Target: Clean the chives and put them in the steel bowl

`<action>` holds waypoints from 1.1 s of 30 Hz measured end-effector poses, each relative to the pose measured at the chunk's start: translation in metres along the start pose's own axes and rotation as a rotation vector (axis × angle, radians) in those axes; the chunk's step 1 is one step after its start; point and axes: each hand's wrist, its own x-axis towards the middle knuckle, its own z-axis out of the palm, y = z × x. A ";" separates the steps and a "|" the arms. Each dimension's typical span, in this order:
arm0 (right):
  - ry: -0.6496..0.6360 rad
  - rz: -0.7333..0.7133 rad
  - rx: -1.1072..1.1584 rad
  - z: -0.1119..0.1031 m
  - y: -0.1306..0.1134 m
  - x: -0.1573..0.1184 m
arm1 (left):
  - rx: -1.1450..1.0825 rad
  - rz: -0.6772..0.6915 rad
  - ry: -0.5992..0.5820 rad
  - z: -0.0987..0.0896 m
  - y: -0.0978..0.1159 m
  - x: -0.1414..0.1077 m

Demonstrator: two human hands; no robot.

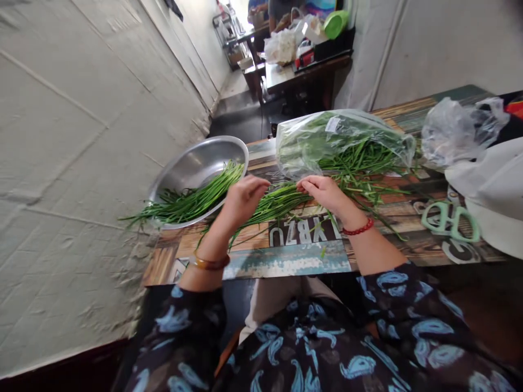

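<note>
- Worktop [286, 264]: wood-pattern surface across the front of the person; bowl, bag and loose greens all sit within arm's reach, probably to keep the handling short.
- Clear bag of greens [347, 136]: lies on its side toward the far edge, its greens reaching the loose ones at its near side. Looks like the supply, parked beyond the hands so the near strip stays usable.
- Metal bowl [183, 166]: at the left end, tilted, holding a bundle of long green stalks [196, 198]; ends hang over the rim, likely because they're longer than the bowl.
- Loose stalks [281, 202]: on the worktop between bowl and bag, under and between both hands, mostly lying lengthwise, which likely makes single ones easier to pick out.
- White item [498, 190] and crumpled clear plastic [461, 130]: right end, apart from the hands.
- Left hand [248, 195]: above the bowl-side stalks, fingers curled narrow. Right hand [322, 191]: over the bag-side stalks, thumb near forefinger. Can't tell if either pinches a stalk.
- Mint-green two-loop object [444, 215]: beside the white item, untouched.
- Leaf scrap [322, 252]: near the front edge.
</note>
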 end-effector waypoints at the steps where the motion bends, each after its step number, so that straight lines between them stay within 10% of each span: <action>1: 0.046 -0.030 -0.127 -0.002 0.004 0.002 | -0.014 -0.006 -0.001 0.013 0.002 -0.009; 7: 0.293 -0.099 -0.422 -0.018 0.014 0.007 | -0.007 -0.033 0.083 0.059 -0.013 -0.018; 15: 0.022 -0.255 -0.497 -0.006 0.002 -0.001 | -0.057 0.013 0.110 0.083 -0.039 -0.020; 25: -0.001 -0.319 -0.757 0.001 0.013 -0.003 | -0.253 -0.159 0.261 0.074 -0.036 -0.023; 33: 0.194 -0.155 -0.242 0.002 -0.001 -0.004 | -0.306 -0.144 0.361 0.070 -0.030 -0.024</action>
